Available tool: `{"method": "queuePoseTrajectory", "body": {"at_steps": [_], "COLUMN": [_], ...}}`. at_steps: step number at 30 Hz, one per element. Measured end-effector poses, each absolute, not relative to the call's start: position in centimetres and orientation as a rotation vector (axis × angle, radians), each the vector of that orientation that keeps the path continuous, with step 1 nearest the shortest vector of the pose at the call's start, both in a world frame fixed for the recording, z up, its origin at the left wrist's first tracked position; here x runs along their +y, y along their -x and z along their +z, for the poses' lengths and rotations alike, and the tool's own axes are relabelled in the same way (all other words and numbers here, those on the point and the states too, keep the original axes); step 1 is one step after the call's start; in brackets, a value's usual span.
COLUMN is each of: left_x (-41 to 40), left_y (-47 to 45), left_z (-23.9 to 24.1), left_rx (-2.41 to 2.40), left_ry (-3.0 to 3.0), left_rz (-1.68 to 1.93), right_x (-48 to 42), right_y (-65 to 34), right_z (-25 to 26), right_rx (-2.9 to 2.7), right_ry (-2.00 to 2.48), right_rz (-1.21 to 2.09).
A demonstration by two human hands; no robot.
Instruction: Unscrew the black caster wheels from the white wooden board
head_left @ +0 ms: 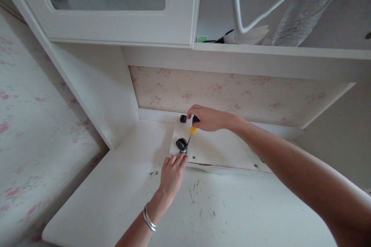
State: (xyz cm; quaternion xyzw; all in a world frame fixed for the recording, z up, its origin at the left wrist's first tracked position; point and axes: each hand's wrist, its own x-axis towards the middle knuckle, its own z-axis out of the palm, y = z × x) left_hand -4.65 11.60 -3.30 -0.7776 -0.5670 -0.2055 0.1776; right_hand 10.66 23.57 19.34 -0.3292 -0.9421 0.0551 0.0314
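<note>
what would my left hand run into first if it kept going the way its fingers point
The black caster wheel: the left hand aims straight at it, fingers seemingly touching its base. Depth is unclear; the screwdriver tip sits right there too.

A round fitting (181, 144) sits on a panel (226, 150) on the desk (116, 200). The left hand (171, 173) touches its front; the right hand (208, 119) holds a screwdriver (191, 131) just behind it; a small block (182, 118) lies farther behind.
</note>
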Motion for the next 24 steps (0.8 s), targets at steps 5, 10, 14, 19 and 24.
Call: {"method": "queuePoseTrajectory", "body": {"at_steps": [5,10,14,19,24], "left_x": [11.5,11.5,11.5,11.4,11.3], "left_y": [4.7,4.7,4.7,4.6,4.6], "left_z": [-3.3,-3.3,-3.3,-3.4,-3.2], "left_rx": [-1.619,-1.626,-1.626,-1.614,-1.61], "left_ry": [2.213,2.234,2.226,2.215,2.214], "left_rz": [-0.575,-0.569,-0.57,-0.596,-0.595], "right_x": [23.1,24.0,24.5,24.9,25.2], "right_y": [-10.4,-11.1,-11.1,-11.1,-11.5], "right_z": [18.9,19.6,19.5,19.2,19.5], "right_rx": [-2.719,-2.945,-2.858,-2.801,-2.915], "right_ry": [1.42,0.978,1.143,1.378,1.148], "right_rz": [-0.143,0.149,0.212,0.008,0.19]}}
